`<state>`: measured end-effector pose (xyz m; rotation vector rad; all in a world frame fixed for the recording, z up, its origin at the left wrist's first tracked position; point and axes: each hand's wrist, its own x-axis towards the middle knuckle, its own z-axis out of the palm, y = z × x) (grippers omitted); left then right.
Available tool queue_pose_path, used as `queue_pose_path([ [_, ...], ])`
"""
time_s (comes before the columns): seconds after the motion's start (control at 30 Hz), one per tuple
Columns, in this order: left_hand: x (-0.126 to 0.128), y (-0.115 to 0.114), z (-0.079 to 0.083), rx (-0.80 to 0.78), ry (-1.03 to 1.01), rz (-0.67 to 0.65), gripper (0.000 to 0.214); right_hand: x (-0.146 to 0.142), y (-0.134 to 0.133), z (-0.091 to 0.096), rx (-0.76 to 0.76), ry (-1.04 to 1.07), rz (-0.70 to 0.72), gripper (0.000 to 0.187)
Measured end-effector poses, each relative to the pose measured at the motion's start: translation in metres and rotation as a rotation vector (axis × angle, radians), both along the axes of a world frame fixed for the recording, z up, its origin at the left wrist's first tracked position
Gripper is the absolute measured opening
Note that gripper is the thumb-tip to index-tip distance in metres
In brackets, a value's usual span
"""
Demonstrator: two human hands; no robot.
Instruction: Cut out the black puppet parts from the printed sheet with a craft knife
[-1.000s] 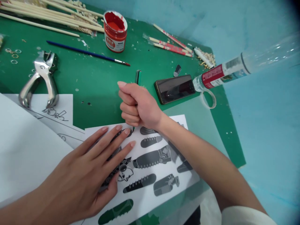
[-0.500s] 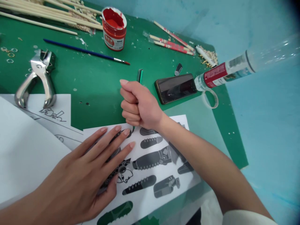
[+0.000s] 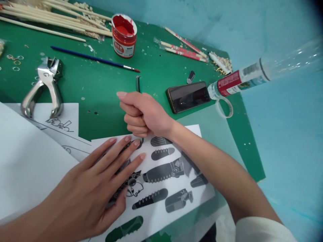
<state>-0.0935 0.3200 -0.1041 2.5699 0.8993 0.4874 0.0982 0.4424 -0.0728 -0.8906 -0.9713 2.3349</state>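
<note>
My right hand [image 3: 148,114] is closed in a fist around a slim green craft knife [image 3: 139,84]. Its dark-edged top sticks up above the fist, and its lower end meets the sheet, with most of the shaft hidden. Under both hands lies a white printed sheet [image 3: 176,134] with dark elongated shapes and line figures. My left hand [image 3: 96,181] presses flat on this sheet, fingers spread, its fingertips just left of the knife's lower end. A cut-out opening [image 3: 126,230] near the sheet's bottom lets green show through.
A silver hole punch [image 3: 46,84] rests on papers at left. Behind stand an open red paint jar [image 3: 124,40], a blue paintbrush [image 3: 93,58] and wooden sticks [image 3: 50,20]. At right are a phone [image 3: 189,95], a bottle [image 3: 237,80] and a tape ring [image 3: 230,107].
My right fist has shifted slightly left and down, and the knife's top has swung left with it. My left hand stays in place on the sheet. The view has moved slightly.
</note>
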Motion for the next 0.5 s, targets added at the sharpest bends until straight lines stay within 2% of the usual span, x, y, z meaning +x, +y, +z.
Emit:
queue_pose_path([
  [0.13,0.001,-0.0002,-0.0007,0.017,0.006,0.002,0.068,0.0005,0.004,-0.0043,-0.023,0.039,0.039,0.055],
  [0.5,0.001,0.0003,-0.0002,0.006,0.011,0.006,0.067,0.0021,0.0047,-0.0087,-0.033,0.104,0.029,0.054],
])
